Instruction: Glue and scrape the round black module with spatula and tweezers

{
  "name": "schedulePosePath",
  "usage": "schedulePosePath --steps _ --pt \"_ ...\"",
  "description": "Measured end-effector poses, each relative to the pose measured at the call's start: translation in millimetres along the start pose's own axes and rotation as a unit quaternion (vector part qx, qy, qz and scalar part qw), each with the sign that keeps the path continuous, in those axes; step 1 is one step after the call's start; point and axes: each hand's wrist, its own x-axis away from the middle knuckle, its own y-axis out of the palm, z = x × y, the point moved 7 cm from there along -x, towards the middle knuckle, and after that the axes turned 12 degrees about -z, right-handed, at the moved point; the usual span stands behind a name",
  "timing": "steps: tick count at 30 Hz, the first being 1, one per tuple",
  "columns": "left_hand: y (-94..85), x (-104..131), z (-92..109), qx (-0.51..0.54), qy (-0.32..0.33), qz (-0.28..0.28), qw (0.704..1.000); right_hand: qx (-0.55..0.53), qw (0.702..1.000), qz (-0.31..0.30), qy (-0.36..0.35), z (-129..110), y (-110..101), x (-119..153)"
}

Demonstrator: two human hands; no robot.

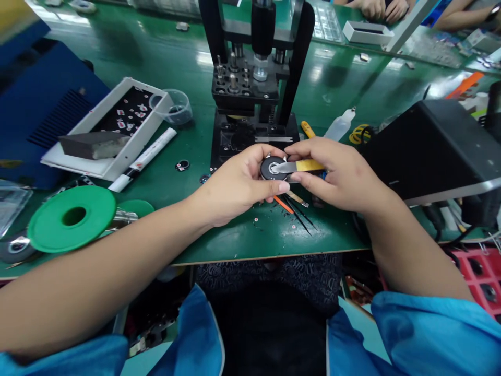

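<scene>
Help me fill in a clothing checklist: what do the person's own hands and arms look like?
The left hand and right hand are bare, with no gloves, rings or watch showing. The left sleeve and right sleeve are shiny bright blue and end well above the wrists, leaving the forearms uncovered. No print shows on either sleeve.

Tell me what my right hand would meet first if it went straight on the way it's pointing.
Your right hand would likely meet the ring-shaped black part in your left hand first; the yellow-handled blade it grips overlaps that part's centre, though depth is unclear.
</scene>
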Motion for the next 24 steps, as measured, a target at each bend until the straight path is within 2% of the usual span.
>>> schedulePosePath --steps 4,11,17,24 --pt "-3.7 0 2 -0.025 0.016 0.029 0.999 -0.007 1.0 0.019 0.003 -5 1 -1" --pt "-4.4 -2 4 -0.037 0.059 0.026 0.997 0.007 1.0 0.017 0.016 -4 6 -2" --pt "-4.9 -2 1 -0.083 0.033 0.048 0.995 0.011 0.999 0.045 -0.006 -10 8 -2" --pt "-6.2 1 3 -0.125 0.022 0.075 0.989 -0.007 0.998 0.055 0.011 -12 11 -2"
